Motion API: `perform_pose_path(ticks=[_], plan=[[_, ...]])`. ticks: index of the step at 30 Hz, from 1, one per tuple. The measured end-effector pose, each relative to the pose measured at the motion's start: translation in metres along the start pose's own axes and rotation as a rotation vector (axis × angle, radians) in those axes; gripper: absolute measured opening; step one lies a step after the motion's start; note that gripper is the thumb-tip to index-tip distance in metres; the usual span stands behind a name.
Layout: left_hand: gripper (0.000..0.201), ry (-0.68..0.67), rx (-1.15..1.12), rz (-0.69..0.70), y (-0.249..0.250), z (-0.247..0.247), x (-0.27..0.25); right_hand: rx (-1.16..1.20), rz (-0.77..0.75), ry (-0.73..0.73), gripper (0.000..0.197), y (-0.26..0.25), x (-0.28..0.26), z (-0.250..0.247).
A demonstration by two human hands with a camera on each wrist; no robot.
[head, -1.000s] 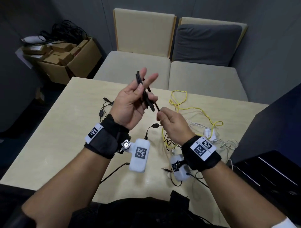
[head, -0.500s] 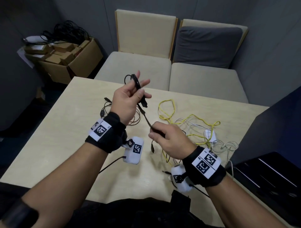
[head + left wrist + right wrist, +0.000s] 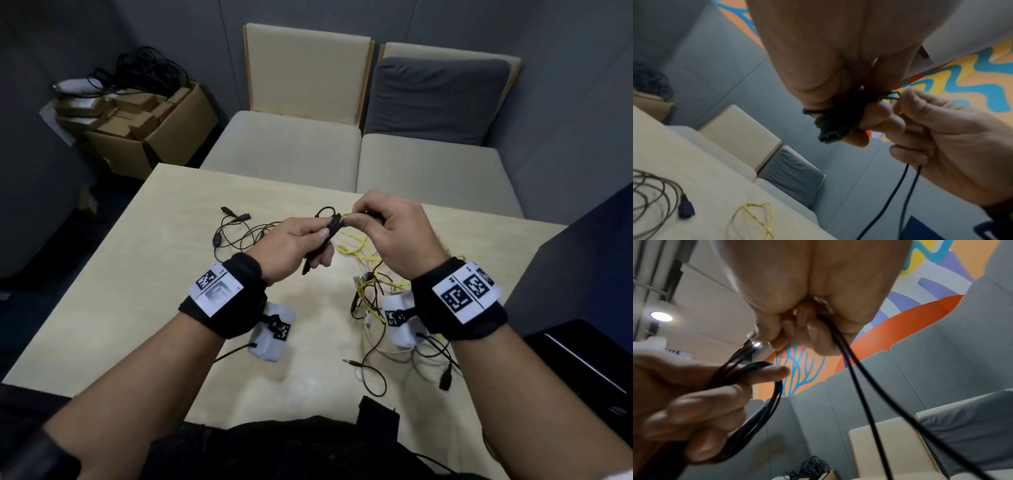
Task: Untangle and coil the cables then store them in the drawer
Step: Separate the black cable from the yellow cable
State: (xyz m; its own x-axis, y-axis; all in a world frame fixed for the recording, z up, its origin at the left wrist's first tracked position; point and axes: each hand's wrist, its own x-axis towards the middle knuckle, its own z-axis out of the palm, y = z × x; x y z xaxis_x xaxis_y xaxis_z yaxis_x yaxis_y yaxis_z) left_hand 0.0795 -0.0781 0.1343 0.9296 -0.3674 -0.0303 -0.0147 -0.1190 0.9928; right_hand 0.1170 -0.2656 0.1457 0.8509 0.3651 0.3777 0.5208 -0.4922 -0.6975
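Above the table's middle, my left hand [image 3: 317,238] grips a black cable [image 3: 330,228] wound into a small bundle; a connector [image 3: 827,138] sticks out below the fingers. My right hand [image 3: 364,219] is right beside it, pinching the same cable's loose end at the top of the bundle. Two black strands [image 3: 859,386] hang down from the right fingers [image 3: 797,331]. The bundle's loops [image 3: 766,395] pass round my left fingers [image 3: 764,371]. A yellow cable [image 3: 356,248] lies tangled on the table under the hands. A thin black cable [image 3: 233,236] lies loose to the left.
The light wooden table [image 3: 137,274] also carries white and black cables [image 3: 397,353] tangled under my right wrist. A dark cabinet [image 3: 582,274] stands against the table's right side. Two cushioned seats [image 3: 342,150] are behind the table, and a cardboard box [image 3: 144,137] of cables sits far left.
My right hand rose from below the left hand to the top of the bundle, bringing the cable's end with it. My left hand turned palm down and lowered, with more cable wound on.
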Motion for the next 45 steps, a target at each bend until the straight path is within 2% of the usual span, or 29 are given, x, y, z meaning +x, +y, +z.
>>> perform_pose_path(ticks=[6,13,17,18,21,23,26,29,31,32,33,35,37,39,41,43,45], plan=[[0.029,-0.068,-0.289,0.015,0.003,0.003,-0.002,0.148,0.089,-0.001,0.020,-0.001,0.008,-0.003],[0.021,0.062,-0.618,0.083,0.012,0.002,0.001,0.191,0.218,-0.052,0.017,0.014,-0.003,0.000],[0.019,0.121,-0.615,0.085,0.011,-0.001,0.004,0.256,0.297,-0.182,0.006,0.023,-0.021,0.002],[0.018,0.136,-0.618,0.079,0.010,-0.001,0.004,0.247,0.328,-0.202,0.013,0.027,-0.025,0.002],[0.017,0.183,-0.660,0.059,0.008,-0.001,0.004,-0.025,0.468,-0.283,0.025,0.054,-0.037,0.003],[0.016,0.192,-0.681,0.060,0.007,-0.001,0.005,-0.181,0.557,-0.409,0.032,0.071,-0.047,0.008],[0.016,0.186,-0.676,0.061,0.007,0.000,0.006,-0.147,0.599,-0.540,0.025,0.076,-0.061,0.026],[0.016,0.211,-0.668,0.054,0.005,-0.002,0.006,-0.213,0.507,-0.420,0.027,0.069,-0.066,0.040],[0.016,0.233,-0.674,0.048,0.002,-0.006,0.005,-0.195,0.465,-0.353,0.017,0.062,-0.061,0.040],[0.015,0.243,-0.675,0.046,0.001,-0.008,0.005,-0.123,0.473,-0.368,0.007,0.060,-0.058,0.039],[0.015,0.253,-0.674,0.044,0.000,-0.009,0.005,-0.044,0.483,-0.401,0.006,0.058,-0.057,0.037],[0.015,0.281,-0.671,0.044,-0.002,-0.011,0.005,0.136,0.509,-0.421,0.013,0.055,-0.056,0.030],[0.015,0.309,-0.663,0.047,-0.005,-0.013,0.005,0.430,0.610,-0.307,0.013,0.052,-0.057,0.022],[0.015,0.325,-0.663,0.045,-0.008,-0.014,0.005,0.631,0.735,-0.214,0.028,0.053,-0.058,0.020],[0.014,0.317,-0.666,0.043,-0.010,-0.012,0.005,0.583,0.797,-0.290,0.028,0.054,-0.058,0.024],[0.015,0.290,-0.663,0.044,-0.011,-0.008,0.007,0.434,0.782,-0.414,0.025,0.054,-0.059,0.035],[0.015,0.270,-0.661,0.053,-0.010,-0.006,0.008,0.251,0.732,-0.492,0.038,0.055,-0.059,0.049]])
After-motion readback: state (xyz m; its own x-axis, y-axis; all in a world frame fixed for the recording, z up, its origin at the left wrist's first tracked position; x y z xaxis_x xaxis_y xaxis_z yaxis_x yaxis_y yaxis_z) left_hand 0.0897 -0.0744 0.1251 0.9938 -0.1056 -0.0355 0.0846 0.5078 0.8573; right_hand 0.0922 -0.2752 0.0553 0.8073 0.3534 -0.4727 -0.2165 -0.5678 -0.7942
